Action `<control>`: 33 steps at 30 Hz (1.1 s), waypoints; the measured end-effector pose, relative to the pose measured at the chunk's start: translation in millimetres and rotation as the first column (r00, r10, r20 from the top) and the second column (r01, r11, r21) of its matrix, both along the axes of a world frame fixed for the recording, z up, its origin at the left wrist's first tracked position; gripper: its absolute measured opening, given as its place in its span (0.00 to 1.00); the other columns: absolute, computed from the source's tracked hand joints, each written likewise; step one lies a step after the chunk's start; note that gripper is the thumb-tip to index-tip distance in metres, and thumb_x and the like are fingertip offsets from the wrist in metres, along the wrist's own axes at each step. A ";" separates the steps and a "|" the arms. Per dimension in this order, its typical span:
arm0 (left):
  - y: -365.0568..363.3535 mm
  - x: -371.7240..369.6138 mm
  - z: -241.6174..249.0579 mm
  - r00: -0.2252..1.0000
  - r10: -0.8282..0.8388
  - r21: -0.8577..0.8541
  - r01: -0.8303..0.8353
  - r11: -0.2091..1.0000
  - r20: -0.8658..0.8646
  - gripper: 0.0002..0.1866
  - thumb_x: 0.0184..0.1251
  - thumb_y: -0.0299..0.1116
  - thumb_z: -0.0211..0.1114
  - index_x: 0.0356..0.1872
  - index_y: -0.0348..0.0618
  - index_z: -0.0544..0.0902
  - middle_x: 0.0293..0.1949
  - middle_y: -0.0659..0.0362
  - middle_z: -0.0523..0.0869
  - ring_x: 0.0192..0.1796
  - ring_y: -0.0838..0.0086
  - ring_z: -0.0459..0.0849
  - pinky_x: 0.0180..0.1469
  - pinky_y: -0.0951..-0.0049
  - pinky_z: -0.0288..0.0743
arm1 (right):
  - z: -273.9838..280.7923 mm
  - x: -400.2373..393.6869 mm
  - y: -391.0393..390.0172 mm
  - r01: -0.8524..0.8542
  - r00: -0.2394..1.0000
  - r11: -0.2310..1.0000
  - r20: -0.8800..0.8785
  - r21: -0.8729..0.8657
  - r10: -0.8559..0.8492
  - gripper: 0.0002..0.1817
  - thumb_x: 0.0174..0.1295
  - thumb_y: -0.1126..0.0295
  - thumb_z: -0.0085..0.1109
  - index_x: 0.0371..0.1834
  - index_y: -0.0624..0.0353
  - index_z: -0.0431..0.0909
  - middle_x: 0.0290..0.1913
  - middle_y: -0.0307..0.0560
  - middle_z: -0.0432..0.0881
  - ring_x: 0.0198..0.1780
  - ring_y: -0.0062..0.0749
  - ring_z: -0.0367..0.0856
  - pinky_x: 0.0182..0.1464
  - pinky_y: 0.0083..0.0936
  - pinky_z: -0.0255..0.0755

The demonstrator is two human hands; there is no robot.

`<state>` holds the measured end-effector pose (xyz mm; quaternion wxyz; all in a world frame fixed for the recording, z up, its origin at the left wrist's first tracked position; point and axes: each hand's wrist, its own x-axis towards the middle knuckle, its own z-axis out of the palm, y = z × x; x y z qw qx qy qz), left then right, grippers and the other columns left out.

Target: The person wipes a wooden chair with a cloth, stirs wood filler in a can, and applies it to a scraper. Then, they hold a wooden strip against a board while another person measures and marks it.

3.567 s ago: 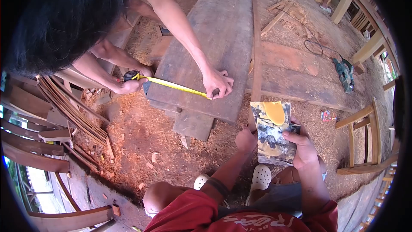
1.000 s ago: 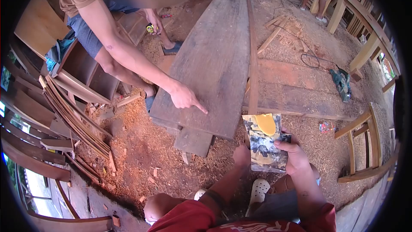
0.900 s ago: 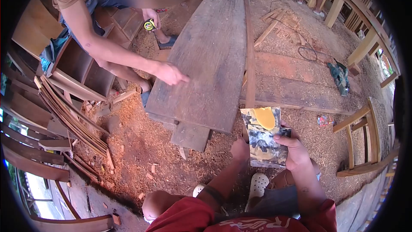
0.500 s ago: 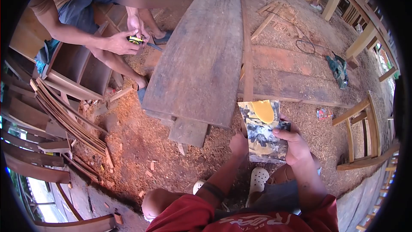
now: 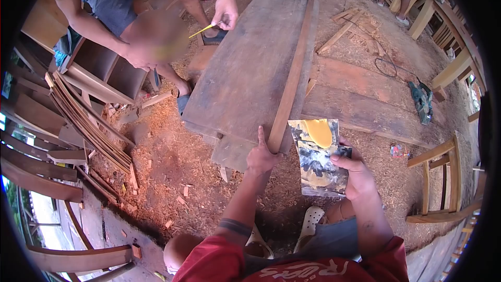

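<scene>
My left hand (image 5: 261, 157) grips the near end of a long, narrow wooden strip (image 5: 293, 81). Its index finger points forward along a wide brown plank (image 5: 240, 68), and the strip lies over that plank's right side. Held in my right hand (image 5: 359, 173) is a flat rectangular board (image 5: 319, 169) smeared with black, white and tan. A thick yellow dollop of paste (image 5: 319, 131) sits at its top edge, and my thumb presses on its face.
Left of the plank, another person's hand (image 5: 226, 11) pulls out a yellow measuring tape (image 5: 202, 31). Curved wooden strips (image 5: 88, 120) are stacked at left. A wooden chair frame (image 5: 438, 177) and a green power tool (image 5: 422, 102) lie at right. Sawdust and offcuts cover the ground.
My left hand has moved left and forward, and the strip's near end has shifted left onto the plank. The other person's hands have spread apart, drawing out the tape. My right hand barely moved.
</scene>
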<state>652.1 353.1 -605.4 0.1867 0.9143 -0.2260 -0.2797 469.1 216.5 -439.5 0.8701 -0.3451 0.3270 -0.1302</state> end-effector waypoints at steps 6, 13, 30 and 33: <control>-3.5 15.3 -1.4 0.998 -0.044 0.060 0.047 0.997 -0.045 0.64 0.43 0.49 0.72 0.73 0.47 0.33 0.46 0.45 0.84 0.48 0.53 0.83 0.52 0.60 0.77 | 2.0 -2.1 1.1 0.000 1.000 1.000 0.018 -0.019 0.000 0.32 0.50 0.84 0.59 0.62 0.64 0.64 0.48 0.46 0.79 0.49 0.33 0.79 0.54 0.33 0.73; -0.4 14.7 11.4 0.999 0.002 0.117 0.002 0.993 -0.034 0.61 0.44 0.47 0.71 0.74 0.54 0.35 0.45 0.46 0.84 0.48 0.55 0.84 0.52 0.61 0.77 | 7.4 -4.2 4.0 0.020 0.998 1.000 0.056 0.006 -0.020 0.32 0.50 0.85 0.58 0.62 0.64 0.63 0.47 0.46 0.79 0.49 0.34 0.79 0.53 0.32 0.73; 6.4 -10.5 -8.1 0.968 0.163 -0.097 -0.147 0.984 0.190 0.46 0.49 0.46 0.70 0.69 0.47 0.56 0.37 0.44 0.85 0.40 0.50 0.85 0.44 0.55 0.78 | 0.8 -6.3 0.7 0.021 0.999 1.000 0.037 0.010 -0.021 0.34 0.49 0.84 0.59 0.64 0.64 0.62 0.50 0.48 0.78 0.50 0.34 0.78 0.55 0.32 0.72; 12.5 -11.0 -13.7 0.946 0.187 -0.148 -0.152 0.977 0.264 0.39 0.48 0.47 0.71 0.63 0.47 0.66 0.36 0.44 0.85 0.40 0.50 0.85 0.44 0.55 0.78 | 8.9 -2.5 1.2 -0.019 1.000 1.000 0.008 -0.008 0.019 0.33 0.50 0.84 0.59 0.63 0.64 0.62 0.50 0.48 0.78 0.51 0.34 0.78 0.55 0.31 0.71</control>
